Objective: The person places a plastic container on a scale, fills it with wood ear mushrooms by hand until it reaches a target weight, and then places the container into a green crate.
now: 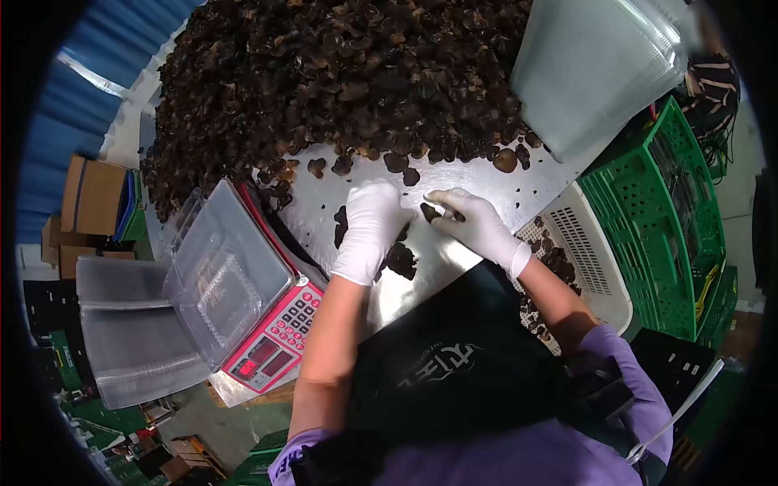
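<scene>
Both my hands wear white gloves over the metal table (458,174). My left hand (373,223) is closed, knuckles up, and hides whatever its fingers may hold. Dark wood ear mushroom pieces (400,261) lie beside and partly under it. Just to the right, my right hand (476,223) pinches a small dark wood ear mushroom piece (430,212) between thumb and fingers. Beyond both hands rises a large heap of wood ear mushrooms (340,81), with a few loose pieces along its near edge.
At left stands a pink-framed scale (271,348) bearing clear plastic trays (227,275). Stacked clear containers (596,73) stand at the back right. A white perforated basket (604,259) with mushroom scraps sits below the table edge at right, next to a green crate (648,219).
</scene>
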The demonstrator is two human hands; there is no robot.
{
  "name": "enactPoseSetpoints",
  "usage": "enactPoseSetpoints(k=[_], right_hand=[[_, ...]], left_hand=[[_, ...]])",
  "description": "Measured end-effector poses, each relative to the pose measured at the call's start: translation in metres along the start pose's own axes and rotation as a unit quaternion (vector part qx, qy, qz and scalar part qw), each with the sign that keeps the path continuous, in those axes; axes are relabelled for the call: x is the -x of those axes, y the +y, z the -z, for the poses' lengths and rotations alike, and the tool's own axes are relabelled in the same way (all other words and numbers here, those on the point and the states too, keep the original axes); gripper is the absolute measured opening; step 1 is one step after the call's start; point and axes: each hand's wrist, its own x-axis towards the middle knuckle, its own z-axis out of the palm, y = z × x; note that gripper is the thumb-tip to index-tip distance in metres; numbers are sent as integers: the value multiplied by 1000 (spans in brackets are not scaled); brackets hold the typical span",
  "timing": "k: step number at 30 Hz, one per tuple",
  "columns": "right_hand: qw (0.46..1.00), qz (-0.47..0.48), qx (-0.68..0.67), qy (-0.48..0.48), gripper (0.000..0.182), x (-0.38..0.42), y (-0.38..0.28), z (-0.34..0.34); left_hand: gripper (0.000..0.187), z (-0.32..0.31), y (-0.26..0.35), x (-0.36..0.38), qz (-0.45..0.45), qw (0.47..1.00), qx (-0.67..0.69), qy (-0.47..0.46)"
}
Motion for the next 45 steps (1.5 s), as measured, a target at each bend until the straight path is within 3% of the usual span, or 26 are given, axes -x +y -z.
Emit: enactPoseSetpoints(k=[1, 4, 7, 11, 13, 15, 17, 19, 21, 25, 27, 28, 29, 31, 32, 33, 35, 37, 38, 40, 43, 45], right_hand=[[1000, -1, 1, 0, 34, -6, 2, 1], [956, 119, 224, 146, 27, -36, 8, 11], [899, 143, 384, 155, 18, -70, 25, 8], [899, 189, 363, 156, 8, -69, 19, 12], [912, 196, 307, 189, 7, -38, -3, 34], [887, 130, 427, 116, 13, 4, -4, 70], [887, 26, 460, 27, 18, 54, 18, 106], [823, -107, 556, -34, 22, 99, 26, 133], [828, -197, 525, -30, 30, 124, 33, 146], [853, -175, 485, 80, 30, 122, 50, 119], [905, -76, 399, 126, 22, 93, 35, 93], [918, -8, 360, 163, 20, 75, 30, 81], [898, -8, 405, 170, 19, 56, 23, 71], [899, 63, 378, 212, 21, 15, -1, 56], [890, 134, 356, 252, 24, -6, -8, 50], [893, 129, 356, 244, 27, -25, -11, 44], [876, 114, 415, 219, 32, -56, -13, 37], [842, 50, 518, 144, 26, -78, -3, 33], [843, 49, 517, 143, 26, -83, 2, 34], [849, 102, 485, 181, 19, -86, 14, 38], [884, 178, 351, 251, 12, -71, 19, 48], [905, 178, 285, 261, 12, -48, 16, 58]], left_hand=[[36, -2, 0, -8, -1, 1000, 1, 0], [29, -17, 11, -30, 41, 987, 66, 139], [23, -35, 5, -46, 53, 987, 51, 140], [17, -29, 4, -36, 52, 983, 33, 175], [14, -23, 21, -15, 0, 951, 147, 273], [14, -26, 56, 9, -40, 953, 186, 236], [17, -30, 71, 26, -223, 946, 204, 117], [18, -29, 73, 36, -209, 955, 180, 110], [19, -7, 63, 42, -154, 977, 131, 67], [28, 11, 25, 51, -140, 984, 106, 36], [27, 20, 20, 38, -86, 960, 266, 22], [22, 11, 15, 24, -118, 960, 212, 143], [21, -1, 11, 3, -113, 945, 158, 262], [30, 6, 16, -33, 18, 958, 82, 276], [33, 0, 12, -48, 56, 964, 23, 258], [27, -6, 5, -61, 61, 972, 17, 227], [20, -14, -6, -67, 42, 960, 58, 272], [12, 1, -2, -50, 36, 929, 99, 354], [12, 4, -2, -40, 54, 922, 175, 340], [13, 6, -6, -21, 99, 902, 284, 308], [13, 3, -16, 2, 122, 903, 307, 274], [13, 0, -18, 13, 128, 906, 318, 250]])
